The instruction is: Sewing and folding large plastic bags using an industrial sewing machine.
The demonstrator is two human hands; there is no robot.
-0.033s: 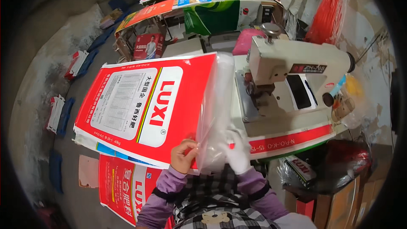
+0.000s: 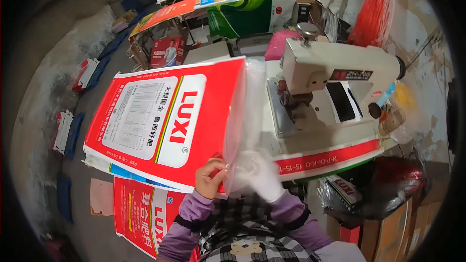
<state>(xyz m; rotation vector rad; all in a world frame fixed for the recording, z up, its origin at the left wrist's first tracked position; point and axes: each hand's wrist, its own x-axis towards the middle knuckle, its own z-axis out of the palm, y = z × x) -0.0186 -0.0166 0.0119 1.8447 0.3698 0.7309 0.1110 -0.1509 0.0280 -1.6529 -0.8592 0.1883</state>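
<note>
A red and white printed sack (image 2: 165, 116) lies flat on a stack in front of me, left of the sewing machine (image 2: 340, 73). Out of its right edge comes a clear plastic liner (image 2: 252, 106). My left hand (image 2: 210, 179), bare, is closed in a pinch on the sack's near right corner, where the liner meets it. My right hand (image 2: 266, 178) wears a white glove and is at the liner's near end. Motion smears its fingers, so its grip does not show.
A dark phone (image 2: 341, 102) lies on the machine's table, whose front edge is covered by a red strip (image 2: 330, 157). Below the stack hangs another red sack (image 2: 141, 213). Red strands (image 2: 371, 14) hang at the far right. Cardboard boxes (image 2: 393, 233) stand lower right.
My right hand has shifted slightly left and down along the liner, and looks more blurred. The liner's near end has moved with it. My left hand keeps its pinch.
</note>
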